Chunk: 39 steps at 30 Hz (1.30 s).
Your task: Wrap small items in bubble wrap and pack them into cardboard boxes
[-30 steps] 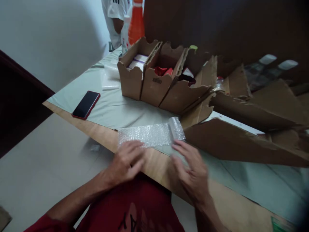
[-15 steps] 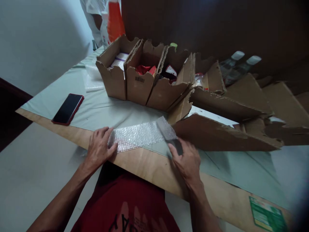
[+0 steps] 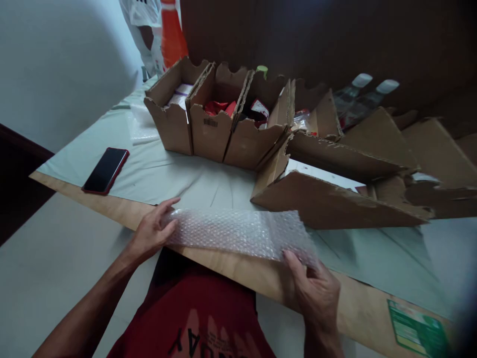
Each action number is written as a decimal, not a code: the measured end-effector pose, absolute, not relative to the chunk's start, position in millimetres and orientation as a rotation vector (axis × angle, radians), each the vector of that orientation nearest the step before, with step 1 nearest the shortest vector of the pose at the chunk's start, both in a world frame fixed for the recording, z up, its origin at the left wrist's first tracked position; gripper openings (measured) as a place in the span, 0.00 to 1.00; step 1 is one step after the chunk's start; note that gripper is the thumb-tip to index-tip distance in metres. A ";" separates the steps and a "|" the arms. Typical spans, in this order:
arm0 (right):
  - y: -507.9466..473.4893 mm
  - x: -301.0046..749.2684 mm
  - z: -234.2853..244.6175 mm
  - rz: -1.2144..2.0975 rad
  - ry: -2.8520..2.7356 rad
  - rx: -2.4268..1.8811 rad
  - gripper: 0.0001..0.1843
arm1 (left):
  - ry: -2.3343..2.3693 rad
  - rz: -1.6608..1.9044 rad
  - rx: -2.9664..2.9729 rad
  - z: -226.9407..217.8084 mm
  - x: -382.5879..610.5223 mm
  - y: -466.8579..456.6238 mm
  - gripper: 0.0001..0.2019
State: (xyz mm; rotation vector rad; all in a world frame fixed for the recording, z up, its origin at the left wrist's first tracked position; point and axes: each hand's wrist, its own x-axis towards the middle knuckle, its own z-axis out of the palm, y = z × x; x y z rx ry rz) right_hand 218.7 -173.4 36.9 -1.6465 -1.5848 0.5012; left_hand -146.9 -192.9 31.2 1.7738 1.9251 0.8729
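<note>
Underneath everything, a plywood table (image 3: 357,311) draped with a pale green cloth (image 3: 167,174), bare wood left along the near edge. On the right half of the cloth, large torn sheets of brown cardboard (image 3: 328,204), lying at slants and overlapping one another. Behind these, toward the far side, a row of open cardboard boxes (image 3: 208,134) set wall to wall, with red packets and white items showing inside. Beyond the boxes, two capped bottles (image 3: 357,94) lying against dark panelling. At the far left corner, part of another person in a white shirt (image 3: 143,15), beside something orange (image 3: 173,35).

Across the near edge of the table, just in front of the torn cardboard, a strip of bubble wrap (image 3: 238,231), drawn out flat between both hands. Left hand (image 3: 151,233) pinching the strip's left end, thumb on top, fingers mostly straight. Right hand (image 3: 316,293) closed on the right end, thumb over the wrap, fingers curled beneath.

Well to the left on the cloth, a dark phone in a red case (image 3: 105,170), face up. At the near right corner, a green label (image 3: 417,328) stuck on the wood.
</note>
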 end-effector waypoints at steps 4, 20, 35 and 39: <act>-188.9 242.6 18.3 0.544 -1.497 -1.820 0.22 | 1.857 0.867 1.709 35.1 -132.8 -158.2 0.27; -147.0 319.5 -30.9 -0.165 -2.163 -1.781 0.20 | 2.061 0.351 2.268 -8.9 -180.8 -161.5 0.26; -162.3 315.4 12.6 -0.124 -2.090 -1.565 0.15 | 1.691 0.709 2.530 21.8 -154.1 -181.5 0.14; -149.7 344.9 23.1 -0.048 -1.899 -1.723 0.16 | 1.643 0.785 2.478 27.3 -149.5 -165.6 0.14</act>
